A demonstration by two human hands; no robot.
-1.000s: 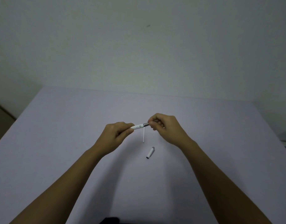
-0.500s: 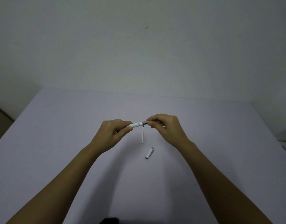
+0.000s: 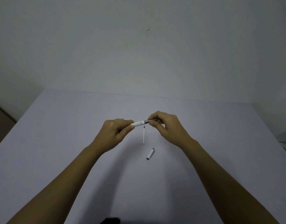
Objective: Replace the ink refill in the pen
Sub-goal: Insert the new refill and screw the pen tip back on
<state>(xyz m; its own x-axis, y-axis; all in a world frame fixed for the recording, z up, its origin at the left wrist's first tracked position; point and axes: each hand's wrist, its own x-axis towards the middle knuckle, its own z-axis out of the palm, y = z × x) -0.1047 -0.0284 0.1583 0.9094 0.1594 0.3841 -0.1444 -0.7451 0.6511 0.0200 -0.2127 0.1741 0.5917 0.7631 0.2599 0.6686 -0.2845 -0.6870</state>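
The left hand (image 3: 116, 132) grips the slim white plastic pen barrel (image 3: 138, 123); the right hand (image 3: 165, 125) pinches its grey metal tip section (image 3: 149, 121); light, slippery, so hold near the joint

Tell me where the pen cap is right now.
The pen cap lies on the table in the head view, nearer the person than the loose refill, between the two forearms and closer to the right one.

white pen barrel (image 3: 138, 123) with a small grey printed mark and a dark grey metal tip. thin white refill (image 3: 144, 135), black at one end. white cap (image 3: 150, 153), grey-ended. pale lilac table (image 3: 58, 126). plain grey-white wall (image 3: 139, 46).
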